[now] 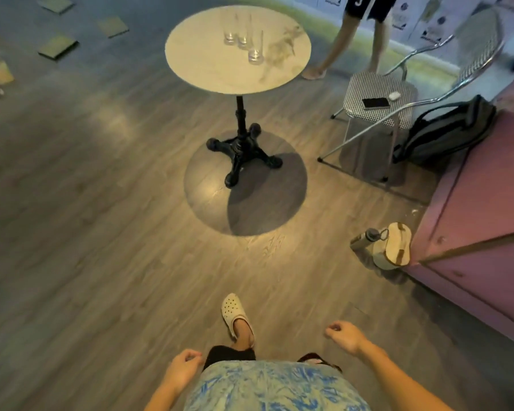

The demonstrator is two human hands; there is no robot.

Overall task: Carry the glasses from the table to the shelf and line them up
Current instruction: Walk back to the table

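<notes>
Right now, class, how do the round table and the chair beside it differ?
The round table stands on one black pedestal; the chair has thin silver legs. The table's top is pale and plain; the chair's seat is checked. The table holds clear glasses; the chair holds a phone. Both stand on the wood floor.

The floor [101,203] up to the table [208,66] is open; a chair [380,96] and a standing person [356,34] crowd its right side.

Café interior: round marble-top pedestal table [208,60] on a cast-iron base [241,152], metal-framed woven bistro chair [380,99], wood-plank floor [101,232], pink panelled counter [481,221].
</notes>
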